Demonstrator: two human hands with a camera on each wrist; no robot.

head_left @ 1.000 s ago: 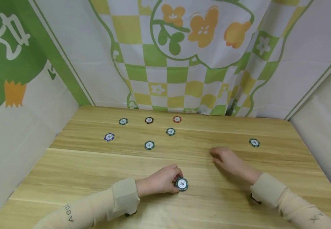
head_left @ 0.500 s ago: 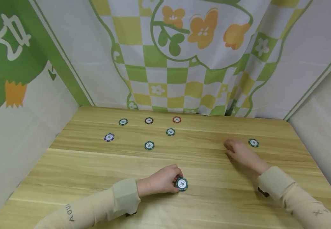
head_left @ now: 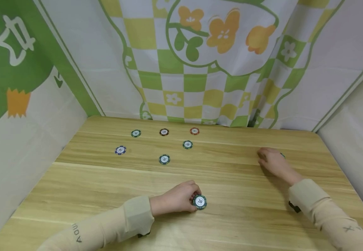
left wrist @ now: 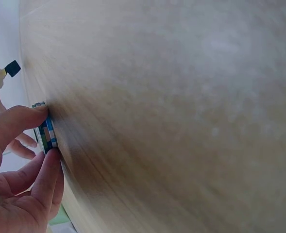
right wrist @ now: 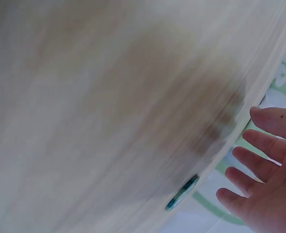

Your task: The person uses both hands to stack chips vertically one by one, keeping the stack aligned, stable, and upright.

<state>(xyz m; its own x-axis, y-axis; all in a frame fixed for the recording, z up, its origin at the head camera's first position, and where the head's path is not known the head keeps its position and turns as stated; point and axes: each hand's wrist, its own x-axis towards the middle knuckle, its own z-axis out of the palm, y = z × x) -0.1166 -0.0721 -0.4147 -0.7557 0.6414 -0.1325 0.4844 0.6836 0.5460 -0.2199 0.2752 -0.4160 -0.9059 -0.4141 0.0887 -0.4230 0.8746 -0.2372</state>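
Observation:
My left hand (head_left: 179, 198) pinches a small stack of poker chips (head_left: 200, 202) by its edge near the table's front middle; the top one is dark green and reads 20. In the left wrist view, thumb and fingers grip opposite sides of the stacked chips (left wrist: 46, 133), low at the wood. My right hand (head_left: 275, 162) is over the right side of the table, holding nothing, fingers spread apart in the right wrist view. It mostly covers a green poker chip (head_left: 282, 155) in the head view; the right wrist view shows that chip (right wrist: 182, 192) flat on the table, apart from the fingers.
Across the back left of the wooden table (head_left: 106, 195) lie a purple chip (head_left: 120, 150), a black chip (head_left: 164, 132), a red chip (head_left: 194, 131) and several green chips (head_left: 164, 159). A checked curtain (head_left: 197, 83) hangs behind the table's far edge.
My right hand has moved rightward and away from me, and now overlaps the green chip at right. My left hand stays in place, gripping the stack.

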